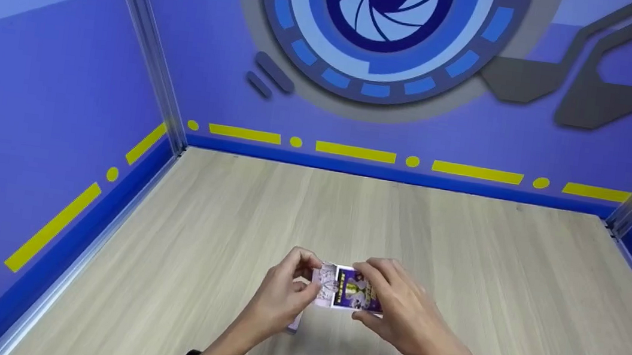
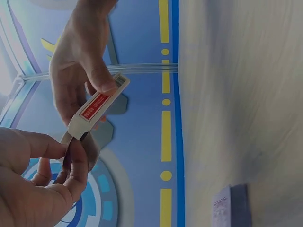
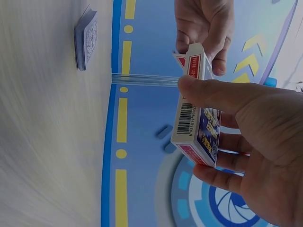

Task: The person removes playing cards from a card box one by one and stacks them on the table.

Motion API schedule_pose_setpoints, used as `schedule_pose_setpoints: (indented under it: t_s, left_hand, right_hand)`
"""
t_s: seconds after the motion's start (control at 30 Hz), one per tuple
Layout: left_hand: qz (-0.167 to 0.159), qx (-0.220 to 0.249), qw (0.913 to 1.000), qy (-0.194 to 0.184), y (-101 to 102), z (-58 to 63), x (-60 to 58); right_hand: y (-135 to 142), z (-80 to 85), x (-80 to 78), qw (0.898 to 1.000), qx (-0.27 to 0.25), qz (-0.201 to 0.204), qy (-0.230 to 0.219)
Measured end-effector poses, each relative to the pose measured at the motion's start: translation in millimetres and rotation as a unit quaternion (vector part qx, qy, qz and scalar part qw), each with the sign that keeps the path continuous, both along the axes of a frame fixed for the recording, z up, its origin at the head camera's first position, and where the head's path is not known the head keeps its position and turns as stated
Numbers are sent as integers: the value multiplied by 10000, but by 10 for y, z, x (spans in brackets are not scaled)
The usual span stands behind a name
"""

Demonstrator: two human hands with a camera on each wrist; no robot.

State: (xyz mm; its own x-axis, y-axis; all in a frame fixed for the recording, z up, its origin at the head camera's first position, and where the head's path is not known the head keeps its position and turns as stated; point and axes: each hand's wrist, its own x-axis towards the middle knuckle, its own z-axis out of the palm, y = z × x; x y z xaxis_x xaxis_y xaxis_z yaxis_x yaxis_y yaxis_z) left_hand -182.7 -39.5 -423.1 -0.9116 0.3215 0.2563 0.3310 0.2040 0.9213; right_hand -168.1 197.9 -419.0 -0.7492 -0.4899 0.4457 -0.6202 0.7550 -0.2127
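My right hand (image 1: pixel 405 309) holds a small card box (image 1: pixel 359 291) by its long edges, thumb on one side and fingers on the other. Its face is purple with yellow lettering; a barcode marks one narrow side in the right wrist view. At the box's left end, my left hand (image 1: pixel 284 288) pinches a pale patterned piece (image 1: pixel 327 284) between thumb and fingers; I cannot tell whether it is a card or a flap. A white flap with red print (image 3: pixel 180 59) sticks out there. Below the hands, a deck of cards (image 3: pixel 87 40) with a patterned back lies on the table.
The wood-grain table (image 1: pixel 497 272) runs back to a blue-purple printed wall (image 1: pixel 358 128). Side walls close it in at left and right, with metal posts (image 1: pixel 151 43) at the corners. The deck lies under the left hand, mostly hidden in the head view.
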Motion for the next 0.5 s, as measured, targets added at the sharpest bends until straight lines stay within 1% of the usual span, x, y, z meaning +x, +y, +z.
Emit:
schedule_pose_setpoints:
  t_s: [0.1, 0.2, 0.27, 0.37, 0.43, 0.5]
  left_hand:
    - [14, -158, 9989, 443, -39, 34, -9]
    - [-22, -501, 9931, 1063, -81, 47, -18]
    - [-76, -833, 9868, 1384, -104, 50, -23]
    - [-185, -1312, 9782, 1599, -123, 47, -20]
    - [-217, -1710, 9695, 1743, -125, 45, -17]
    - [-201, -2096, 9581, 1943, -122, 41, -15]
  right_hand:
    - [14, 1, -13, 9999, -5, -86, -52]
    - [25, 1, -26, 9998, 22, -168, -83]
    - [29, 0, -32, 9998, 15, -194, -71]
    - [30, -9, -36, 9998, 17, -192, -25]
    - [28, -13, -32, 9998, 35, -185, -16]
    - [27, -17, -28, 9998, 64, -181, -45]
